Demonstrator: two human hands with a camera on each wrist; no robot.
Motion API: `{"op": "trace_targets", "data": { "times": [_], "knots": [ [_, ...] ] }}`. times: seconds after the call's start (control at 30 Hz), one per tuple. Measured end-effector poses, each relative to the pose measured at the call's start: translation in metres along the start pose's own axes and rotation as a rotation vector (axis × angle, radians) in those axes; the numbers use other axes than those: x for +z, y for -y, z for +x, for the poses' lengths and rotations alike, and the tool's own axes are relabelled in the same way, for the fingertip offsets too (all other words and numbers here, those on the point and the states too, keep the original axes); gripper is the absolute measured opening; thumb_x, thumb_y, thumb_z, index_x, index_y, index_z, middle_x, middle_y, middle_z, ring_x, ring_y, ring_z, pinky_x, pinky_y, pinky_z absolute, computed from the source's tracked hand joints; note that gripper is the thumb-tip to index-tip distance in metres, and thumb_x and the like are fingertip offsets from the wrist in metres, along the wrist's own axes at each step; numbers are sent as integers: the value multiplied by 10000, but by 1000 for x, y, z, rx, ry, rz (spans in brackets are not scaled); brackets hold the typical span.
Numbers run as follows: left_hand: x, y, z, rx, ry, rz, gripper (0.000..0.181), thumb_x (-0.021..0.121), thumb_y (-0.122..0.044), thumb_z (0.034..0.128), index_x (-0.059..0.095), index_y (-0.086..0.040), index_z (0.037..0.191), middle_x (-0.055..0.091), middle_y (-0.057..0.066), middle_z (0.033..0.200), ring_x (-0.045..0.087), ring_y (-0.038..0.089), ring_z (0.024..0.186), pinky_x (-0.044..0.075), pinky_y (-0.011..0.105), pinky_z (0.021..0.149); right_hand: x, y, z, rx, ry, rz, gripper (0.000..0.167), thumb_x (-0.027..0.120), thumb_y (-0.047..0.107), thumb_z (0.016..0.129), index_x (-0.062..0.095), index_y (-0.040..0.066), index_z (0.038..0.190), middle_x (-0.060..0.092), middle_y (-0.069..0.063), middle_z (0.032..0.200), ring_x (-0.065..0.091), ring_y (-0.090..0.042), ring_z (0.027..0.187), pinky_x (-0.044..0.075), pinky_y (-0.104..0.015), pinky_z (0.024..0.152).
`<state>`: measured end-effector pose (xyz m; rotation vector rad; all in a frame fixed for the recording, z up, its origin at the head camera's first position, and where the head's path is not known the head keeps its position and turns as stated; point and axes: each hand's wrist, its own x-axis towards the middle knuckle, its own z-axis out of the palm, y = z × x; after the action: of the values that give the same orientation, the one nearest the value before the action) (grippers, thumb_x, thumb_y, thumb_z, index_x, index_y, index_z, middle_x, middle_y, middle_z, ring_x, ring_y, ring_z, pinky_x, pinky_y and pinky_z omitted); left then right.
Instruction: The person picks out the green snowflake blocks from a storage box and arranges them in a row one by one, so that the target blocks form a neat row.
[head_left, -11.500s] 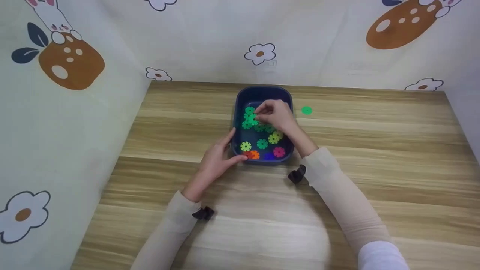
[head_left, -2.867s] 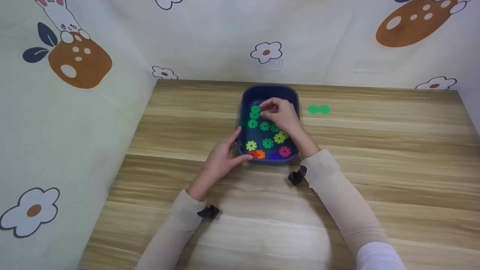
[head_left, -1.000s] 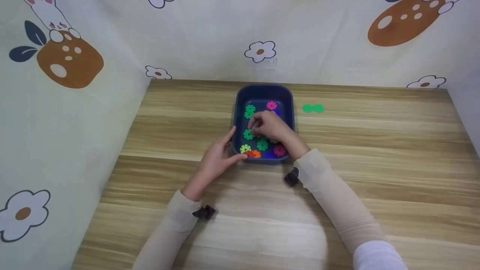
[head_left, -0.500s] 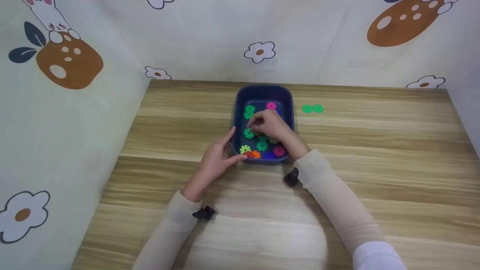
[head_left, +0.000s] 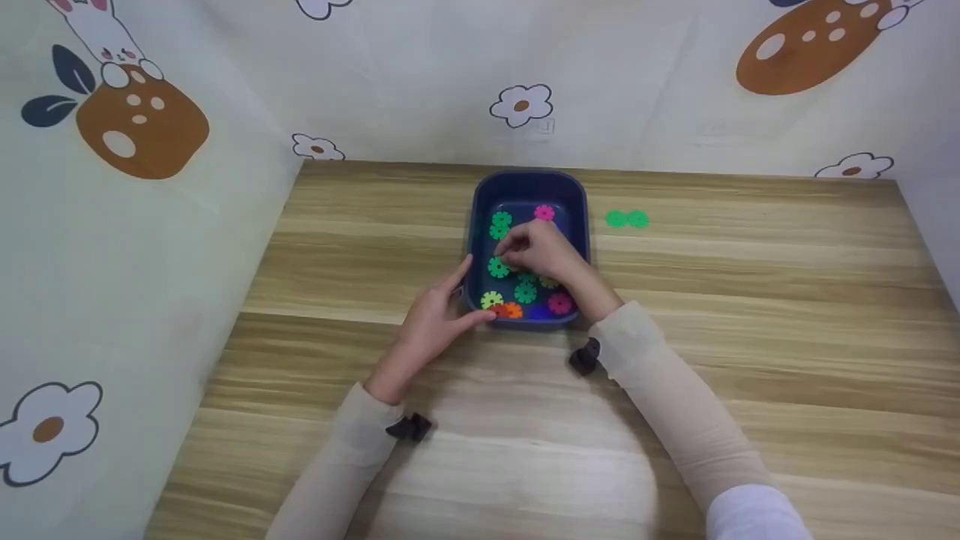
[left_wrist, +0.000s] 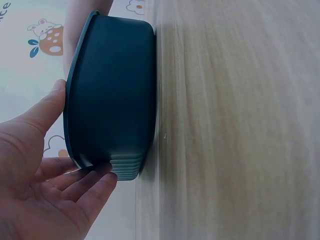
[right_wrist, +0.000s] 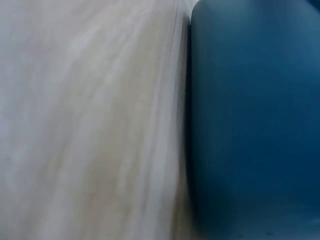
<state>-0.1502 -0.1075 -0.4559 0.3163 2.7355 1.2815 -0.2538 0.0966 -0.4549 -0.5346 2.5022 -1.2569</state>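
Note:
A dark blue plastic bin (head_left: 527, 180) stands on the wooden table, holding several notched, flower-shaped discs. My left hand (head_left: 431, 322) grips its near left corner. The left wrist view shows the thumb on the rim and curled fingers against the outer wall. Inside the bin, my right hand (head_left: 544, 249) has its thumb and forefinger pinched at a green snowflake disc (head_left: 497, 267); the contact is partly hidden. Near it lie a green disc (head_left: 526, 292), a yellow one (head_left: 491, 299), an orange one (head_left: 512, 310) and pink ones. The right wrist view catches only the bin's outer wall (right_wrist: 255, 120).
Two green discs (head_left: 627, 219) lie side by side on the table, right of the bin. A patterned wall covering (head_left: 420, 82) rises behind and to the left. Small black devices (head_left: 409, 427) are strapped at both wrists.
A second green disc has joined the first on the table since the earliest frame. My right hand has moved nearer within the bin, and a green disc there has shifted nearer. Lately little moves.

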Motion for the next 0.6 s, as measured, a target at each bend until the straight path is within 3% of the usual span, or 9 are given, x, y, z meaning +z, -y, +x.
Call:
{"op": "trace_targets", "data": {
  "times": [0.33,0.6],
  "knots": [
    [0,-3,0,-27,30,-25,874,792,-309,851,322,-129,1565,401,182,1570,477,319,1401,417,439,1153,-7,4,-5,12,-71,148,118,700,59,918,767,22,1008,761,-156,999,696,-114,779,618,-263,753],
    [-1,-2,1,-30,27,-54,871,796,-288,850,324,-118,1562,397,183,1570,483,314,1396,447,419,1126,-29,10,-10,12,-146,174,151,690,85,936,754,3,1045,752,-164,1021,714,-129,805,621,-257,749]
  ]
}}
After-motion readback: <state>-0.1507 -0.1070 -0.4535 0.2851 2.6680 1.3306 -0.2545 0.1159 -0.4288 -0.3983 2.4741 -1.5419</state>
